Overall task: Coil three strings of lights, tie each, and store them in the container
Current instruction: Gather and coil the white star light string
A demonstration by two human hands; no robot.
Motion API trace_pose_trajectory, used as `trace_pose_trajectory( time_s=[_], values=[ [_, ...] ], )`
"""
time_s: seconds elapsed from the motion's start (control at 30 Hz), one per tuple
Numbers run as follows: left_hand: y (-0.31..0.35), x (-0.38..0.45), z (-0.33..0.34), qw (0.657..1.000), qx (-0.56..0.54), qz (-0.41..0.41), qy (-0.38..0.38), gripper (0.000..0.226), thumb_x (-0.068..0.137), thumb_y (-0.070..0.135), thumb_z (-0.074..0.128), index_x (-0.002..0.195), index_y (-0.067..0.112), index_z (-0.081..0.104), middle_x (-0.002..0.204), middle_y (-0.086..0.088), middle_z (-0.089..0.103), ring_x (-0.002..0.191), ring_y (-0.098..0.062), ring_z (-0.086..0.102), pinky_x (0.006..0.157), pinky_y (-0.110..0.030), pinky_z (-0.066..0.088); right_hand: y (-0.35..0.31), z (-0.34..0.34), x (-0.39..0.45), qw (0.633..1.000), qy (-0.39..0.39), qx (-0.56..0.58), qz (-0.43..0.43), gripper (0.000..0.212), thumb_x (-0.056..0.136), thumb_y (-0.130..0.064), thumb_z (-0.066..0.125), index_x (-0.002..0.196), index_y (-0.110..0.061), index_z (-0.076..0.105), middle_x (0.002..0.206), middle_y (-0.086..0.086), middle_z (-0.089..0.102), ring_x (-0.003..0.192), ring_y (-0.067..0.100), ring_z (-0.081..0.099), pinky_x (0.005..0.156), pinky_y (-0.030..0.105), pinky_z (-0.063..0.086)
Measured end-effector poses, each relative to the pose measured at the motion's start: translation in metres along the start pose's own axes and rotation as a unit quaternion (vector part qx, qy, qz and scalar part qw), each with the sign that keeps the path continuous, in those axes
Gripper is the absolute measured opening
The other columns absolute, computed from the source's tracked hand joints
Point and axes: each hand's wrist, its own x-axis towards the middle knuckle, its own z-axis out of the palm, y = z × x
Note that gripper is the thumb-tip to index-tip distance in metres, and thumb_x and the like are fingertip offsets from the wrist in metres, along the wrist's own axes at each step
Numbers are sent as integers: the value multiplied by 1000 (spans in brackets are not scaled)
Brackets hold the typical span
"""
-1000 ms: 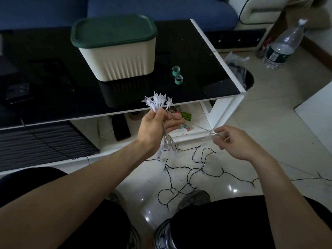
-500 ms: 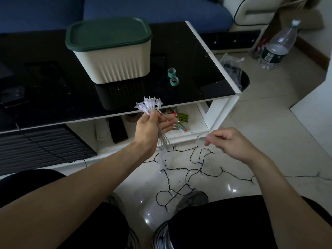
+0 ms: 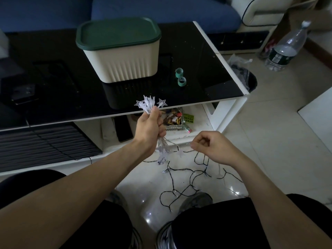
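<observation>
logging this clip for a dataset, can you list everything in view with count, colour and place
container: 1, cream with dark green lid on, on table
table: 1, black glass top, white frame
tape rolls: 2, green, on table right of container
star light string: 1, clear white, bundled in left hand
dark-wire light string: at least 1, black, loose on floor
water bottle: 1, clear, floor at right
bin: 1, black with bag, beside table
phone: 1, black, lower shelf
sofa: 1, blue, behind table
left hand: grips star bundle
right hand: pinches the string's free strand
</observation>
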Motion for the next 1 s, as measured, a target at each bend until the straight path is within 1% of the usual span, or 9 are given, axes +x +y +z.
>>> trace_pose_trajectory(
  time_s=[0.1,0.2,0.3,0.4,0.53,0.67,0.8,0.93,1.0],
  values=[
    [3,-1,2,1000,-16,6,12,36,110,26,29,77,14,38,58,2,31,49,-13,25,44,-25,28,3,-5,-2,1000,-10,-5,-1,12,84,-33,80,81,-24,73,82,-8,72,72,-2,61,71,22,50],
    [8,0,1,999,-23,27,31,35,110,26,26,81,12,39,54,1,38,43,-16,38,43,-29,41,7,-8,-6,999,-29,-38,-6,12,82,-31,81,76,-27,72,107,-17,67,102,-6,59,90,17,42],
    [10,2,-1,998,-8,29,49,34,110,26,27,79,14,37,49,3,31,40,-14,27,39,-26,30,11,-9,-7,996,-67,-48,26,14,83,-23,78,71,-25,71,119,-21,65,115,-4,56,96,24,37],
    [14,3,-4,998,-20,7,64,34,108,23,29,75,18,34,48,6,26,42,-11,18,40,-24,17,22,-9,-6,995,-48,-70,51,12,84,-20,74,73,-21,68,117,-17,67,113,1,60,93,26,43],
    [20,4,-10,996,-46,-24,70,33,104,26,31,72,19,38,47,7,23,41,-11,15,40,-22,13,43,-12,-5,992,16,-99,78,15,88,-20,70,76,-24,61,116,-4,69,110,14,65,88,32,51],
    [20,3,-12,994,-67,-50,73,40,102,34,27,75,14,48,47,6,22,39,-10,14,37,-21,15,46,-18,-9,993,59,-43,97,9,95,-28,66,95,-21,59,97,-5,70,78,14,74,64,28,46],
    [20,3,-9,993,-70,-61,76,28,95,22,29,69,17,40,46,6,22,39,-10,14,41,-22,11,42,-22,-10,988,80,-28,132,17,96,-35,65,100,-19,59,76,2,74,60,11,72,61,27,44],
    [14,3,-4,996,-40,-53,66,26,98,15,29,72,18,34,48,2,28,41,-15,25,41,-23,23,34,-36,-14,972,45,19,230,39,94,-39,67,85,-1,73,68,6,75,62,13,70,70,25,48],
    [12,1,-2,998,-13,-35,49,27,100,13,29,75,15,36,50,-1,37,43,-20,37,44,-28,34,27,-41,-15,971,37,77,222,34,95,-31,67,85,0,73,70,8,74,68,17,69,71,24,50]
  ],
)
